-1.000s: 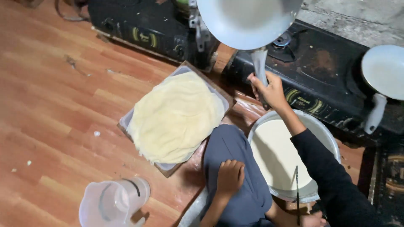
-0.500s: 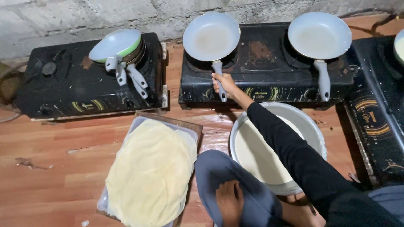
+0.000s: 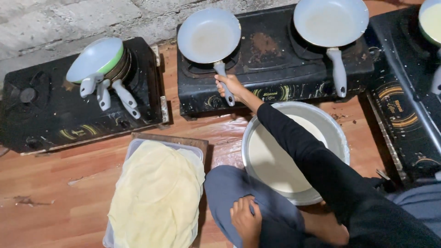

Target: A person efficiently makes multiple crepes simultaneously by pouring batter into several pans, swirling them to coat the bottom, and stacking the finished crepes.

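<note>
My right hand (image 3: 231,87) grips the grey handle of a round pan (image 3: 209,36) with a pale inside. The pan sits on the left burner of the middle black stove (image 3: 271,69). My black-sleeved arm crosses over a large metal basin (image 3: 341,138) of white batter. My left hand (image 3: 245,219) rests on my blue-grey trouser knee and holds nothing. Left of the knee, a stack of thin pale yellow sheets (image 3: 156,197) lies on a clear tray (image 3: 138,146).
A second pale pan (image 3: 330,20) sits on the same stove's right burner. Several stacked pans (image 3: 97,59) stand on another black stove (image 3: 55,119) at left. A third stove (image 3: 404,105) with a pan (image 3: 432,20) is at right. The floor is wooden, with a rough wall behind.
A second ago the pan was held up in the air near the camera; now it rests on the burner, my right hand still on its handle. My left hand stayed on the knee.
</note>
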